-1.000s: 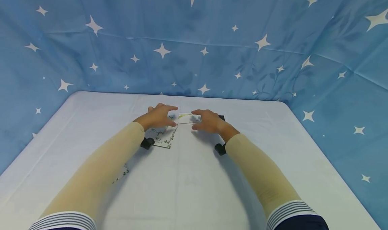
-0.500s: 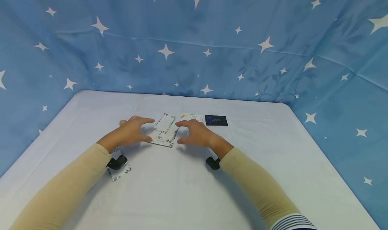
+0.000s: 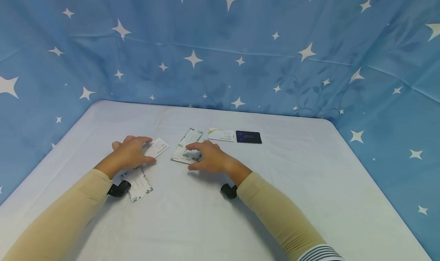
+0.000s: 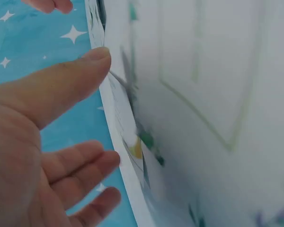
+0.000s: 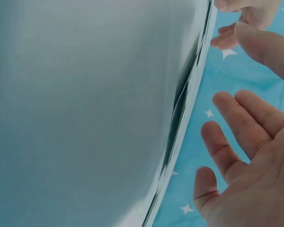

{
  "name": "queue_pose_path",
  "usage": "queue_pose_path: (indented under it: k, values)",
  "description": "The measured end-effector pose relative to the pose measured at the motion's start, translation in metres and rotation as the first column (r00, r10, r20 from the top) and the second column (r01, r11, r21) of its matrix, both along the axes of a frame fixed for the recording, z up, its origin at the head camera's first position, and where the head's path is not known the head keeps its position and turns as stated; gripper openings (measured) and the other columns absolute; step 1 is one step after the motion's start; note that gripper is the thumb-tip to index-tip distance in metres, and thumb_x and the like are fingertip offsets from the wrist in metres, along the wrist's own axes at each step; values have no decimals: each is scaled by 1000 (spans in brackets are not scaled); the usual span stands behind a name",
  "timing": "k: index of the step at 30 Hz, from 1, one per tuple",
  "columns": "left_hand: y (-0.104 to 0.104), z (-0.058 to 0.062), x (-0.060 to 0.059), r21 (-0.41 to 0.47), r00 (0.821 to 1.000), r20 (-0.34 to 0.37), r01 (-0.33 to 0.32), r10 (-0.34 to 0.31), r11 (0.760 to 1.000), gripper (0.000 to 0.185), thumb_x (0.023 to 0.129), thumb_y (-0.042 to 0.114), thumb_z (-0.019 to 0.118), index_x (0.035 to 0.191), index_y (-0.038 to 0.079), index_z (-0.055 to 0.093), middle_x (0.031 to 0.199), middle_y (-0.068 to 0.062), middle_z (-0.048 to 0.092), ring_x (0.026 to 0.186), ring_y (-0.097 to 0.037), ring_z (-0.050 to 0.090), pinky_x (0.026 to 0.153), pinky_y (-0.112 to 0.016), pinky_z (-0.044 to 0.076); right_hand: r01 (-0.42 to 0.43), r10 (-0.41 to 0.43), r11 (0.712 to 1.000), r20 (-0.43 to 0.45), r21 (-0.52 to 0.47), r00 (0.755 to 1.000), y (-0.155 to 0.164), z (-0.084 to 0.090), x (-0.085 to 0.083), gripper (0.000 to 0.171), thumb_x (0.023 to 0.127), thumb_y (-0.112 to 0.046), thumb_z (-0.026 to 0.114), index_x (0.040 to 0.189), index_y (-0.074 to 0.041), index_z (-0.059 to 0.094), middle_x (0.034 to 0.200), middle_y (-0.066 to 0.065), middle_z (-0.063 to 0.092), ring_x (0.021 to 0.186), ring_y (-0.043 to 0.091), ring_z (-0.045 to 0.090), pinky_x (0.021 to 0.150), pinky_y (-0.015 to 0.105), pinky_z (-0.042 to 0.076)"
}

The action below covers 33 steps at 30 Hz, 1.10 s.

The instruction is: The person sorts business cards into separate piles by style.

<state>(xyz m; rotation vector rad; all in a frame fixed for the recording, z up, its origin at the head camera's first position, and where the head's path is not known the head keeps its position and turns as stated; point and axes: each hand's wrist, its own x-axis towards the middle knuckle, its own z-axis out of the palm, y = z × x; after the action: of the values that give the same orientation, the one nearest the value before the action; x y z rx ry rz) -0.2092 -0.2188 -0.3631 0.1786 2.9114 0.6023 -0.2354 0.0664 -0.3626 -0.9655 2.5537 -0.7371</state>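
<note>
My left hand [image 3: 130, 154] hovers at the left with thumb and fingers spread and nothing between them. Just beyond its fingertips lies a white printed card [image 3: 158, 148], partly covered by the hand. Under its wrist is a card with a green leaf border [image 3: 141, 186], seen large and blurred in the left wrist view. My right hand [image 3: 213, 158] is likewise spread, its fingers overlapping the near right part of some leaf-bordered cards [image 3: 190, 136]. The right wrist view shows that palm [image 5: 255, 179] with nothing in it.
Behind the right hand lie a white card with a yellow-green band [image 3: 221, 135] and a dark blue card [image 3: 248, 137], side by side. All rest on a white-covered table [image 3: 292, 200]. A blue curtain with stars [image 3: 213, 77] hangs at its far edge.
Both hands have moved left and nearer to me. The dark blue card and the leaf-bordered cards have come into fuller view, as has the white printed card by the left hand.
</note>
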Motion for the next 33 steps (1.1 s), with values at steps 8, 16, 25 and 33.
queue_pose_path:
  k: [8, 16, 25, 33]
  values:
    - [-9, -5, 3, -18, 1000, -12, -26, 25, 999, 82, 80, 42, 83, 140, -5, 52, 138, -24, 54, 119, -44, 42, 79, -59, 21, 11, -11, 1000, 14, 4, 1000, -8, -1, 3, 64, 91, -35, 74, 149, -19, 51, 145, -1, 52, 133, 25, 40, 108, 49, 29]
    - [-11, -4, 2, 39, 999, 21, -43, 42, 998, 69, 84, 26, 81, 140, -3, 53, 136, -21, 56, 115, -42, 44, 83, -58, 23, 12, -12, 999, -1, 35, 1000, -14, -1, 3, 64, 91, -36, 73, 148, -19, 51, 144, -2, 53, 135, 25, 40, 110, 50, 27]
    - [-17, 0, 3, 12, 996, 36, -85, 84, 996, 70, 83, 26, 82, 138, -5, 52, 135, -24, 54, 111, -42, 43, 83, -60, 21, 26, -26, 998, 2, 63, 1000, -17, -2, 4, 65, 92, -37, 72, 150, -20, 49, 146, -1, 52, 137, 25, 38, 112, 51, 24]
    - [-19, -3, 1, 14, 1000, -3, -16, 16, 1000, 65, 84, 25, 79, 138, -2, 55, 133, -22, 57, 118, -41, 42, 84, -59, 21, 36, -35, 996, -10, 85, 999, -19, -3, 3, 64, 92, -37, 72, 149, -20, 50, 145, 0, 53, 136, 24, 40, 112, 50, 24]
